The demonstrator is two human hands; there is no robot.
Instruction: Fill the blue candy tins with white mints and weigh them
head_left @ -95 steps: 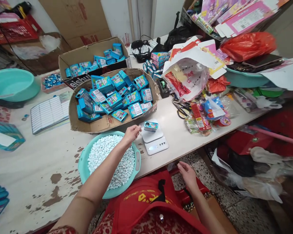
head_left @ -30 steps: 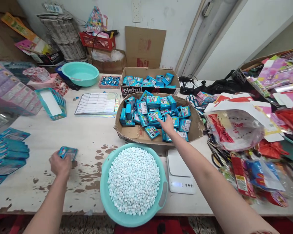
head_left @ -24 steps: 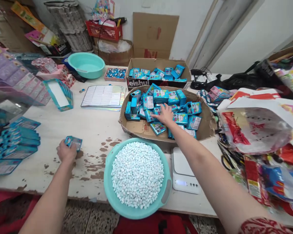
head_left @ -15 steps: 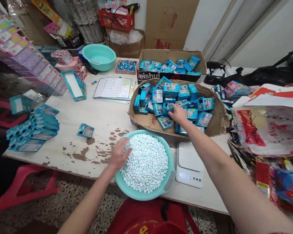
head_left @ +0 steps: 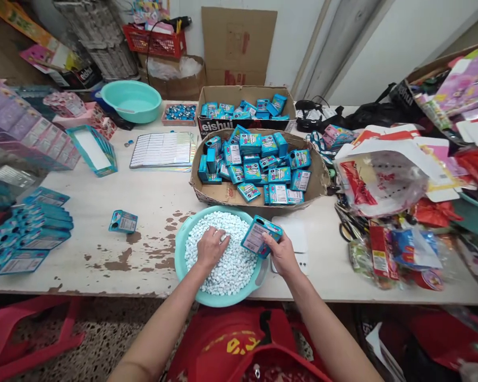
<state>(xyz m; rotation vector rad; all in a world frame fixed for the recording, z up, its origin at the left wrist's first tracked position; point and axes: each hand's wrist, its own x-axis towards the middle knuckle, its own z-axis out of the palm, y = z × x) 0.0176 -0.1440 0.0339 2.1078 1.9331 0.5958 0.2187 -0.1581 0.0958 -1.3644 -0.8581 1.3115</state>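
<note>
Hands: both low in the middle of the frame, close together but not touching, over the near edge of the surface.
Left hand (head_left: 211, 248): palm down in the white candies (head_left: 231, 260), fingers curled into the heap; whether any are pinched between them cannot be told.
Right hand (head_left: 281, 253): clamped on a small blue box (head_left: 259, 236), thumb and fingers on its lower end, the box tilted and held above the right rim of the teal basin (head_left: 180, 249).
Small blue box: middle of the frame, in the air, just left of the white scale (head_left: 292, 236); whether its end is open cannot be told.
Teal basin: lower middle, at the near edge of the surface, heaped with candies.
Cardboard tray (head_left: 317, 178): just above the basin, piled with more blue boxes (head_left: 258, 164) like the held one.
Loose box (head_left: 122, 222): lies alone on the surface, left of the basin, well apart from both hands.
Flat blue cartons (head_left: 27, 231): stacked at the far left edge.
Step in hand: by the look of it, filling, with one hand gathering candies and the other presenting a box.
Next move calls for: likely a modest scoop brought to the box's mouth, the box held steady over the basin so that strays fall back in, with the scale free beside it.
</note>
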